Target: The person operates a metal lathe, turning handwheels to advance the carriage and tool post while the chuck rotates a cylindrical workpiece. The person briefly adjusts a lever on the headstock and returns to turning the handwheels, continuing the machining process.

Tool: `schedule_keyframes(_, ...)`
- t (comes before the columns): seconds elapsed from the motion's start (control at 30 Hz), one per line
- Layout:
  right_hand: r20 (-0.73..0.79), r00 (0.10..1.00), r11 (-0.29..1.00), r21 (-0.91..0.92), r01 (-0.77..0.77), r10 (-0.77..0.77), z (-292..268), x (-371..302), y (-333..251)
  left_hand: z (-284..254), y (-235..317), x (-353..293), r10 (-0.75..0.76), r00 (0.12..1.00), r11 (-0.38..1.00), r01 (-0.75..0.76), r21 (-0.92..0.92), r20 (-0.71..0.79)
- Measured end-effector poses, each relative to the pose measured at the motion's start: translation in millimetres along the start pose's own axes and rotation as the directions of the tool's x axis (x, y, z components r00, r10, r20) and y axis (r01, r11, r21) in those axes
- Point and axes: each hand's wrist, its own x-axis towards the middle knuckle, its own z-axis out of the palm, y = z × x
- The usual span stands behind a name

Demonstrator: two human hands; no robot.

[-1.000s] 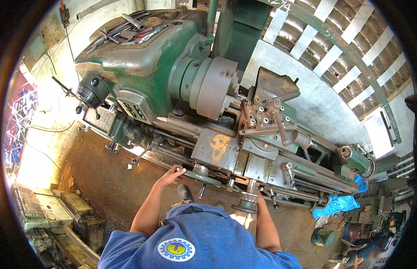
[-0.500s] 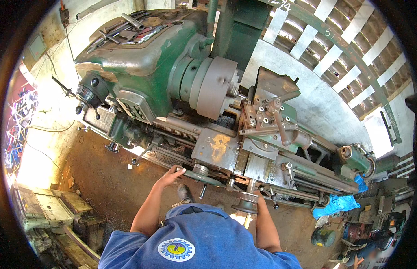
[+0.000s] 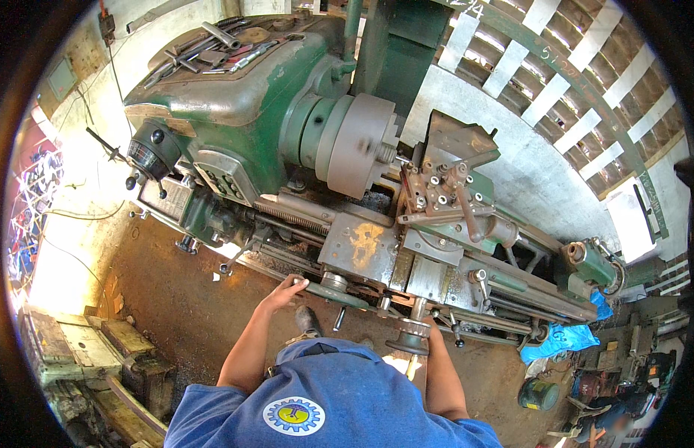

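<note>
I stand before a large green lathe, its grey round chuck [image 3: 356, 145] beside the tool post [image 3: 444, 187]. The left rim of the big carriage handwheel [image 3: 343, 297] is in the grip of my left hand [image 3: 286, 290], thumb and fingers curled over it. My right hand [image 3: 433, 330] is by the smaller cross-slide handwheel [image 3: 408, 340], on its right side. That wheel and the machine's edge hide its fingers, so its grip does not show. A thin metal piece [image 3: 401, 159] sticks out of the chuck toward the tool post.
Loose wrenches and other tools [image 3: 209, 54] lie on top of the headstock [image 3: 235, 112]. The tailstock [image 3: 589, 265] stands at the bed's far right, near blue plastic [image 3: 563, 342]. A green bucket [image 3: 539, 393] is at the lower right; stacked metal blocks [image 3: 86, 347] are at the left.
The chuck's face and jaws look different, as if it has rotated. My left hand stays on the handwheel, and my arms have hardly moved.
</note>
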Motion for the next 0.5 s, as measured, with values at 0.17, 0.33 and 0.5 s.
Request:
schedule_keyframes(0.17, 0.001, 1.000, 0.998, -0.050, -0.030, 0.030, -1.3, -7.6, -6.0, -0.6, -0.2, 0.4, -0.010, 0.999, 1.000, 0.011, -0.007, 0.036)
schedule_keyframes(0.33, 0.003, 0.999, 0.998, -0.056, -0.031, 0.032, -0.3, -4.2, -4.8, 2.1, 2.4, -3.1, 0.001, 1.000, 1.000, -0.001, -0.021, -0.008)
schedule_keyframes(0.5, 0.006, 1.000, 0.995, -0.100, -0.029, 0.029, -0.6, 2.3, 1.9, 2.8, 6.1, -6.5, 0.004, 1.000, 1.000, -0.004, -0.005, -0.013)
